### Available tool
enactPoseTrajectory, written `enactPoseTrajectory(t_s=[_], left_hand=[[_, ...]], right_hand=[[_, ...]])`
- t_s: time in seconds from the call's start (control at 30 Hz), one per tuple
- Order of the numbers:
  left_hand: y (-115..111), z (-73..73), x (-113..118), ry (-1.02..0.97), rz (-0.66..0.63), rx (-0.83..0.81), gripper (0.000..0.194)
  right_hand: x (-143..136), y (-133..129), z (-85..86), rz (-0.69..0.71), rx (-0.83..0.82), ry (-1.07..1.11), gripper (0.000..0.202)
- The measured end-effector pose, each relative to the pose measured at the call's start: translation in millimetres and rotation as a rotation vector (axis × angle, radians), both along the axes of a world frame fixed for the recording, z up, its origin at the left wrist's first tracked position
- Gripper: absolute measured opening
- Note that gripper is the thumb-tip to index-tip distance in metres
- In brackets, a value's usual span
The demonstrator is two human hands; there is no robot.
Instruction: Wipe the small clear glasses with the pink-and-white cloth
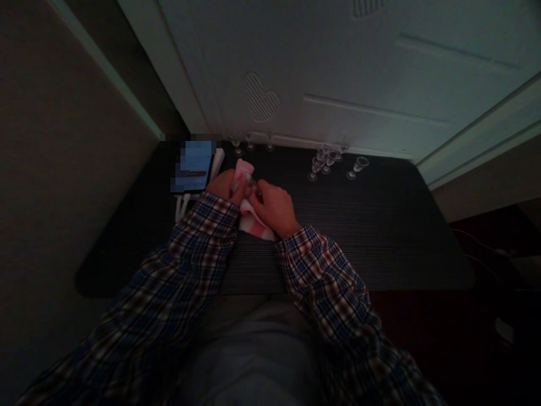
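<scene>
My left hand is closed around a pink and white cloth, whose lower part hangs down to the dark tabletop. A small clear glass shows between my hands, partly wrapped by the cloth and hard to make out in the dim light. My right hand has its fingers closed on the right side of the glass, over the cloth. Both hands are close together, near the middle left of the table.
Several small stemmed glasses stand at the back right, one apart from them. More glasses line the back left edge. A lit phone with a white cable lies left. A white panel rises behind the table.
</scene>
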State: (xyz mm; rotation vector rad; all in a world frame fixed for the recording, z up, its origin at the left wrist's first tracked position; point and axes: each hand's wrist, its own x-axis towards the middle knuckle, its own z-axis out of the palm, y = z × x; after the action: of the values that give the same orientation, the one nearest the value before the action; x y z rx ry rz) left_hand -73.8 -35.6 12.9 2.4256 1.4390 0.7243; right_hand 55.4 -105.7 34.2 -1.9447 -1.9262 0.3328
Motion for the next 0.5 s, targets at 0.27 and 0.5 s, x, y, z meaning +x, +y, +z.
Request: enactPoseTrajectory(t_s=[0.27, 0.5], left_hand=[[-3.1, 5.6, 2.2, 0.035, 0.035, -0.059, 0.04], [-3.0, 7.8, 1.8, 0.019, 0.009, -0.056, 0.038]], right_hand=[[0.2, 0.2, -0.2, -0.006, 0.012, 0.004, 0.033], [-0.2, -0.3, 2.3, -0.003, 0.004, 0.016, 0.035]])
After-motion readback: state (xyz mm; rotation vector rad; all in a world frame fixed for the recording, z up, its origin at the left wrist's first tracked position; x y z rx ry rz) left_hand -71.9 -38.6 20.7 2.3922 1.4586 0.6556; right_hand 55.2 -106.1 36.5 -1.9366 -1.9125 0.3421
